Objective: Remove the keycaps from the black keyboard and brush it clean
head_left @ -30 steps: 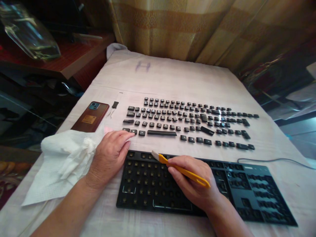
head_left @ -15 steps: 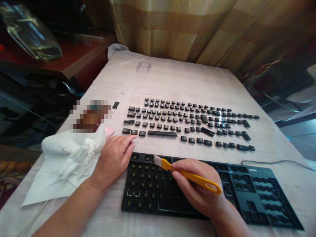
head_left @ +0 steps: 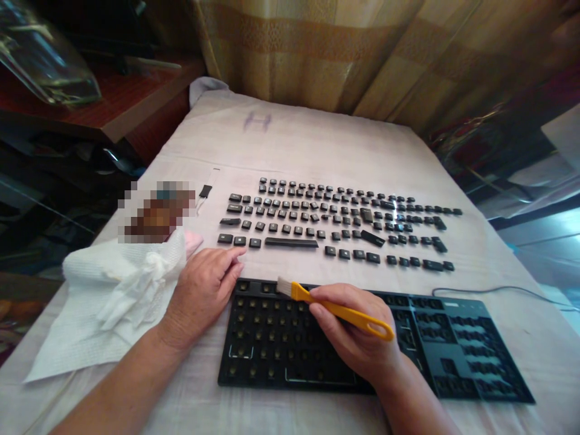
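A black keyboard base with its keycaps taken off lies on the cloth in front of me. My right hand is closed on a small orange-handled brush; its white bristles touch the top row of the base. My left hand rests flat with fingers together against the base's upper left corner, holding nothing. Beyond the base, several black keycaps lie in rows, with the long space bar in the nearest row.
A crumpled white paper towel lies left of my left hand. Behind it is a blurred-out flat object and a small black clip. The keyboard's cable runs off right. A wooden shelf stands at left, a curtain behind.
The brush head has shifted slightly back and forth along the top row of the keyboard base. My left hand stays at the corner. The view moved a little.
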The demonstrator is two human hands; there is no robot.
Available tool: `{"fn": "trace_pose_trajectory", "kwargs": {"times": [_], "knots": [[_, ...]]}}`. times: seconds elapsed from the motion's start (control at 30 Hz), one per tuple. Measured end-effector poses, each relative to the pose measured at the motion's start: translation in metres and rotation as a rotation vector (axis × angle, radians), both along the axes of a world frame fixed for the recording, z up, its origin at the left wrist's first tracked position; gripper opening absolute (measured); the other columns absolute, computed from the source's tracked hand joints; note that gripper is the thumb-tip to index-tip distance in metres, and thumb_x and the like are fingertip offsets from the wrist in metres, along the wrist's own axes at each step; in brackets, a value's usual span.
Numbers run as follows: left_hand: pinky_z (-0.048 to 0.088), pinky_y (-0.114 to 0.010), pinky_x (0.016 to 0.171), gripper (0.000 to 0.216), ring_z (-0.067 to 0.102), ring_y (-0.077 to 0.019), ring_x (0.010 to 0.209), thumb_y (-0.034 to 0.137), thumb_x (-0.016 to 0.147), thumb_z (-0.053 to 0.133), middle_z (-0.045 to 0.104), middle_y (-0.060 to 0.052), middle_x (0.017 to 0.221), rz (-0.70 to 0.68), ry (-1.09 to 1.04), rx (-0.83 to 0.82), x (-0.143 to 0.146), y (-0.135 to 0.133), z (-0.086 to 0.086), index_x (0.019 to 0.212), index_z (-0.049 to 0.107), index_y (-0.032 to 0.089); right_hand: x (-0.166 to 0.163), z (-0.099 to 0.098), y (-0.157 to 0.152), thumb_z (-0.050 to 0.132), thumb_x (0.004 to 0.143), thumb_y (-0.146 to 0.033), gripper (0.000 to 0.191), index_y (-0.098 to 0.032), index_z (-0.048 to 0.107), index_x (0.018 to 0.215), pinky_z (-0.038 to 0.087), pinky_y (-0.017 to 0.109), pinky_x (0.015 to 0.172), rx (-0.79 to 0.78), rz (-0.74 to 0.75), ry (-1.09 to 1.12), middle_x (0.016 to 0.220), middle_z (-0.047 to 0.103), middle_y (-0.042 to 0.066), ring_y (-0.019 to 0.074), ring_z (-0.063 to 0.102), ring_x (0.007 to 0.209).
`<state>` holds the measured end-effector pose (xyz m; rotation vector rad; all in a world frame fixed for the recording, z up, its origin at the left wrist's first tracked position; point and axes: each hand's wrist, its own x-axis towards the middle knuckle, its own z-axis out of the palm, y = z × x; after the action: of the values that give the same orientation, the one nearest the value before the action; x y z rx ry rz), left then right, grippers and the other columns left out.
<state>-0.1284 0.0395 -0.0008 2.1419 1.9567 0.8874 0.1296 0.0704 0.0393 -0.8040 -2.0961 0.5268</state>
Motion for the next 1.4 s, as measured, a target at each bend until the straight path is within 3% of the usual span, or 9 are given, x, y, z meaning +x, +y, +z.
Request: {"fn": "trace_pose_trajectory", "kwargs": {"times": [0.3,0.5,0.77,1.03,1.4], "knots": [[0.049,-0.048,0.1,0.026,0.071,-0.026,0.093,0.034,0.097,0.048,0.079,-0.006,0.1,-0.011,-0.005,-0.004,0.0005,0.0001,0.0016,0.108,0.071,0.025,-0.0012,0.0018,0.0004,0.06,0.093,-0.013,0.011,-0.021,0.066,0.087,0.057,0.025,0.055,0.042,0.016,-0.045,0.067,0.074,0.001,0.0151,0.07,0.054],[0.048,-0.049,0.1,0.025,0.072,-0.0262,0.091,0.031,0.098,0.049,0.079,-0.007,0.099,-0.032,0.007,0.033,0.0006,-0.0003,0.0011,0.107,0.072,0.023,-0.0009,-0.0037,-0.0001,0.061,0.094,-0.011,0.012,-0.02,0.067,0.098,0.061,0.024,0.066,0.041,0.032,0.016,0.081,0.079,0.004,0.0162,0.076,0.069],[0.051,-0.046,0.095,0.025,0.072,-0.0251,0.091,0.03,0.1,0.048,0.079,-0.007,0.099,-0.048,0.046,0.04,-0.0007,-0.0003,0.0,0.107,0.071,0.021,-0.0009,-0.0007,-0.0022,0.058,0.096,-0.014,0.011,-0.02,0.066,0.092,0.059,0.024,0.06,0.022,0.057,-0.011,0.073,0.076,0.003,0.015,0.072,0.06],[0.052,-0.042,0.093,0.023,0.071,-0.024,0.091,0.026,0.1,0.05,0.078,-0.008,0.099,-0.069,0.081,0.066,-0.0013,-0.0005,-0.0019,0.106,0.071,0.018,-0.0022,-0.0052,0.0023,0.06,0.094,-0.008,0.013,-0.017,0.068,0.099,0.062,0.023,0.068,0.051,0.095,0.057,0.081,0.079,0.006,0.0152,0.076,0.071],[0.052,-0.043,0.093,0.024,0.071,-0.0238,0.091,0.027,0.101,0.049,0.078,-0.007,0.098,-0.073,0.1,0.073,-0.0019,-0.0002,-0.0016,0.106,0.07,0.019,-0.0038,-0.005,-0.0001,0.059,0.094,-0.009,0.011,-0.017,0.067,0.095,0.059,0.024,0.063,0.041,0.116,0.024,0.077,0.077,0.005,0.0152,0.073,0.065]]}}
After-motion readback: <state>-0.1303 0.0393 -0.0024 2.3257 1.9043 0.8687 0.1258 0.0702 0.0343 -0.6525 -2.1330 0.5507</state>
